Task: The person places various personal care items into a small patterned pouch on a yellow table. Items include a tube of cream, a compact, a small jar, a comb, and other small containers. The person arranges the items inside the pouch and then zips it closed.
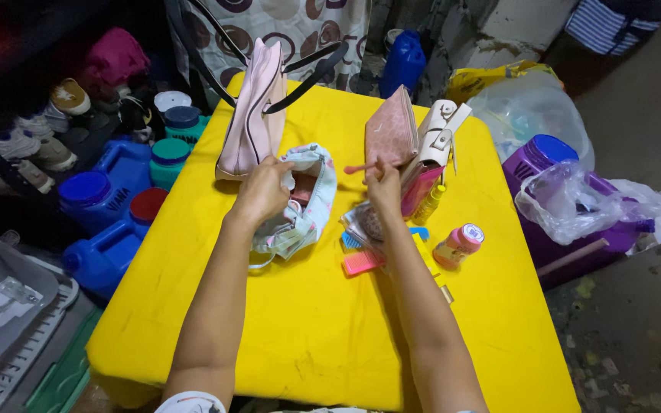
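Yellow cloth covers the table (315, 329), and near its middle lies a pale floral pouch (306, 203) with its mouth held open by the left hand (263, 190), fingers closed on the rim. Just right of the pouch, the right hand (383, 186) pinches a thin pink stick (359, 167) above a clear packet (363, 223). Around them stand a pink handbag (254, 115), a pink wallet (392, 130), a cream purse (439, 131), combs (361, 260), a small yellow bottle (428, 205) and a pink-capped bottle (459, 245).

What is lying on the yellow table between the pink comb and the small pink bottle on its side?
In the head view, a yellow flat item lies between the pink comb and the small pink bottle.
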